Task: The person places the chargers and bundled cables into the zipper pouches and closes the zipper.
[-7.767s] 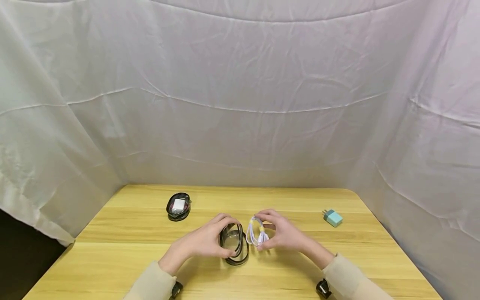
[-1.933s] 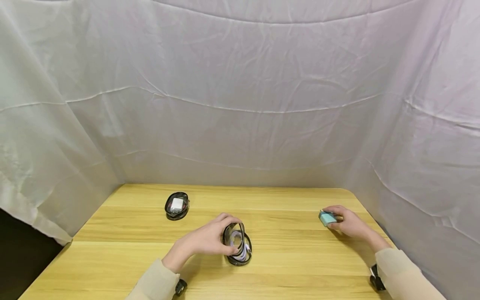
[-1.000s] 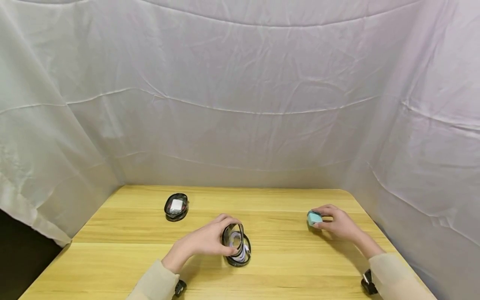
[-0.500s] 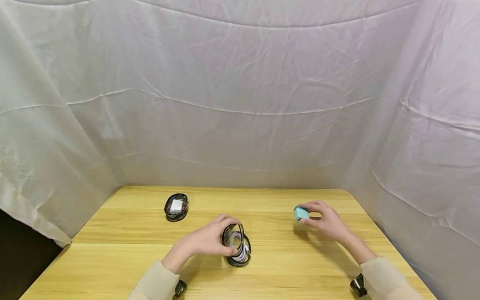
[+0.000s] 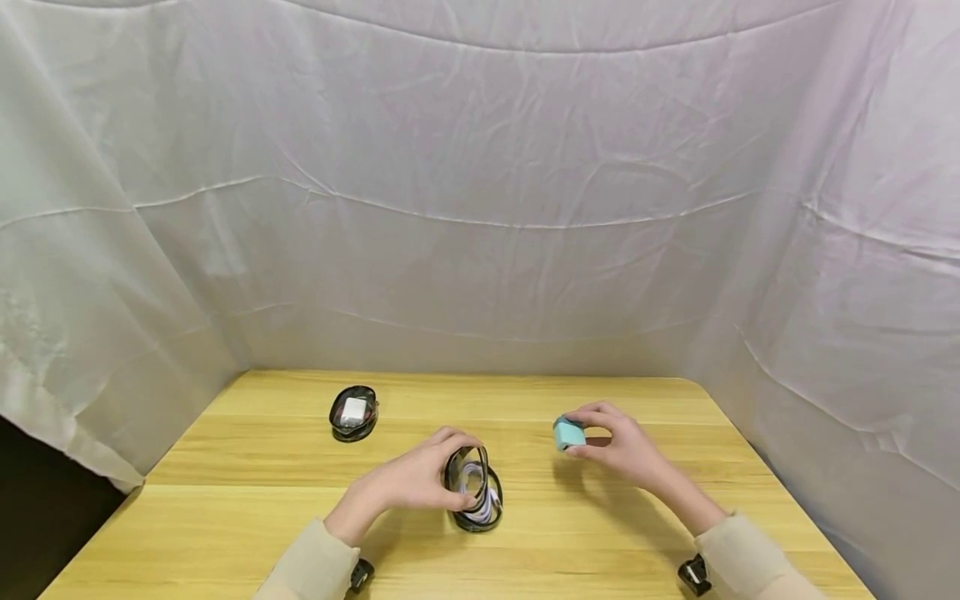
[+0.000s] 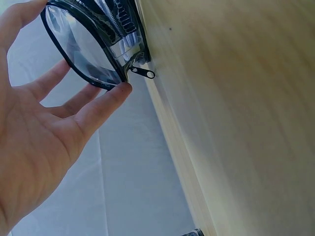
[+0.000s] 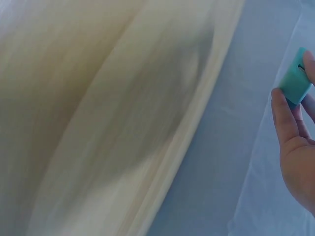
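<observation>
Turquoise charger [image 5: 570,436] (blocky, slotted) is pinched by right hand [image 5: 628,448]; left hand [image 5: 416,477] grips a clear, black-edged pouch [image 6: 81,46].

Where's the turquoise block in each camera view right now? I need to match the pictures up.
Head: below and right of centre, the turquoise block is pinched in the right hand.
Left wrist: not in this picture.
Right wrist: upper half, close to the right edge.
Shared landmark: the wooden table, low in head, right in left wrist, left in right wrist.
</observation>
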